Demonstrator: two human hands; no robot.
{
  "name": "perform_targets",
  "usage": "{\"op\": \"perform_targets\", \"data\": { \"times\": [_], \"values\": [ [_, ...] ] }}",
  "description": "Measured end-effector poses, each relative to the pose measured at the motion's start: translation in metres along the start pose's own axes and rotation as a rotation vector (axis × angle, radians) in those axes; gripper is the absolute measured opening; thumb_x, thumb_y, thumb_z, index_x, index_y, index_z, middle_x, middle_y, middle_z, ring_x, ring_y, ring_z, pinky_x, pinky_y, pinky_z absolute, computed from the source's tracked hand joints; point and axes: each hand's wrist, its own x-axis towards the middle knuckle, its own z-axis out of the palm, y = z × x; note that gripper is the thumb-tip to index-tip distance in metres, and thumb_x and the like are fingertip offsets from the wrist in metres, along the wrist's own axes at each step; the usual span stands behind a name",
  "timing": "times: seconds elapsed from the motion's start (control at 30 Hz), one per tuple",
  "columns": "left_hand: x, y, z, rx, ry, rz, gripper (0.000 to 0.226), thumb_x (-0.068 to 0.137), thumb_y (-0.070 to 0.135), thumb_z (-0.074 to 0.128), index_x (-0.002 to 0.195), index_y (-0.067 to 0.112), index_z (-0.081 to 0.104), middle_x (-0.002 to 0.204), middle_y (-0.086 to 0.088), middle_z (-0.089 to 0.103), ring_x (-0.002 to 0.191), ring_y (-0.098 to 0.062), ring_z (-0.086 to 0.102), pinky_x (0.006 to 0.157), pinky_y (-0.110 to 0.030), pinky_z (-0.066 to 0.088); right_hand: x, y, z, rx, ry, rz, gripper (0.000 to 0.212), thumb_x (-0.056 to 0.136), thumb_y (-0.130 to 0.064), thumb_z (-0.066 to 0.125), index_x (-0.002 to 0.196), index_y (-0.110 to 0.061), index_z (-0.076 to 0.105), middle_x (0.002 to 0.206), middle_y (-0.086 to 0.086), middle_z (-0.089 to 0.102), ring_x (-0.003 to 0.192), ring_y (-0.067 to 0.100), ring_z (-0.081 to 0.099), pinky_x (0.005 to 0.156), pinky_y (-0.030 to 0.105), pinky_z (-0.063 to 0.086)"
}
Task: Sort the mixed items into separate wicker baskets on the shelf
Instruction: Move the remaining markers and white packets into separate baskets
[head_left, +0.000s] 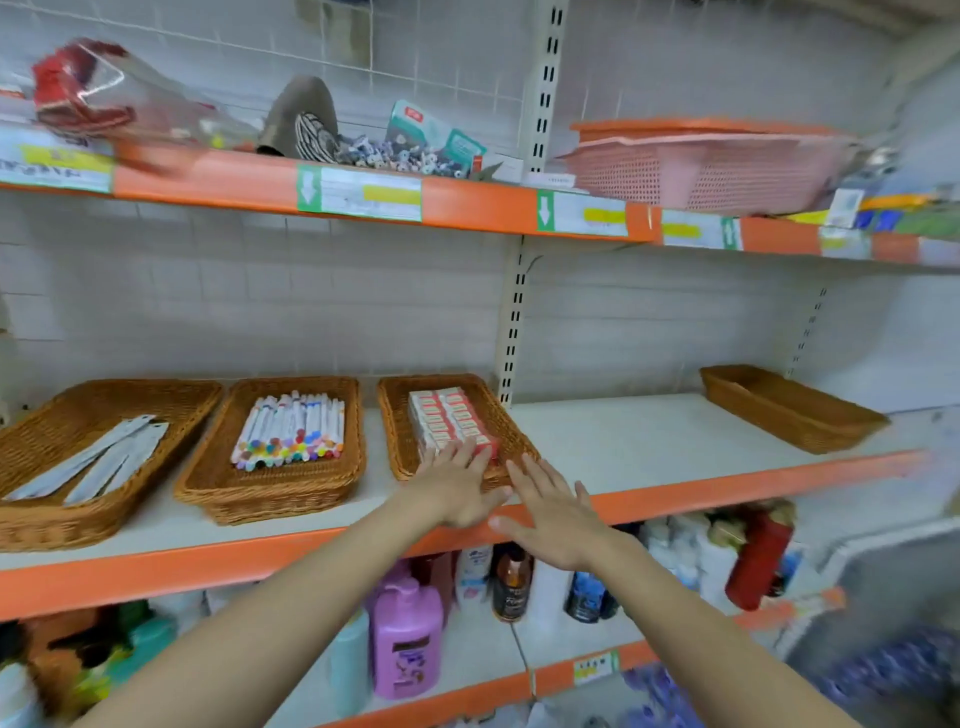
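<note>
Four wicker baskets are seen on the middle shelf (649, 447). At the lower left of the frame, the first basket (62, 499) is loaded with flat grey strips (98, 460). Next to it, the second basket (275, 493) is filled with markers (291, 428) laid side by side. At the centre, the third basket (402, 421) is packed with red and white boxes (447, 415) in neat rows. At the right of the frame, well apart from the others, the fourth basket (784, 408) is seen with nothing visible inside.

Sorting is judged to be largely complete: three kinds of item are separated, and no loose mixed items are seen on the middle shelf. Only a final tidying of the boxes, and possibly a use for the fourth basket, is judged to remain.

Both hands are held flat with the fingers straight and slightly spread. The left hand (457, 488) is laid over the near rim of the third basket, its fingertips touching the nearest boxes. The right hand (556, 512) is placed just beside it, over the basket's near right corner and the shelf edge; actual contact cannot be confirmed. Nothing is gripped by either hand.
</note>
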Motion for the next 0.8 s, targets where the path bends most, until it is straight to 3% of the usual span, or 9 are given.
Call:
{"op": "perform_targets", "data": {
  "times": [0.4,0.8],
  "values": [
    [0.135,0.073,0.000,0.074,-0.019,0.099,0.072,0.099,0.058,0.021,0.154,0.019,-0.003,0.160,-0.005,-0.013,0.148,-0.024,-0.011,0.118,-0.043,-0.007,0.048,0.133,-0.029,-0.017,0.010,0.108,0.078,0.097,-0.062,0.027,0.152,-0.025,-0.015,0.159,-0.003,-0.023,0.147,0.016,-0.020,0.118,0.050,-0.004],
    [0.222,0.211,0.021,0.067,-0.058,0.148,0.070,0.099,0.057,0.019,0.154,0.017,-0.001,0.161,-0.005,-0.011,0.148,-0.023,-0.010,0.119,-0.042,-0.008,0.042,0.288,-0.032,0.005,-0.024,0.142,0.073,0.099,-0.059,0.022,0.153,-0.025,-0.013,0.160,-0.001,-0.021,0.147,0.017,-0.018,0.118,0.050,-0.007]
  ]
}}
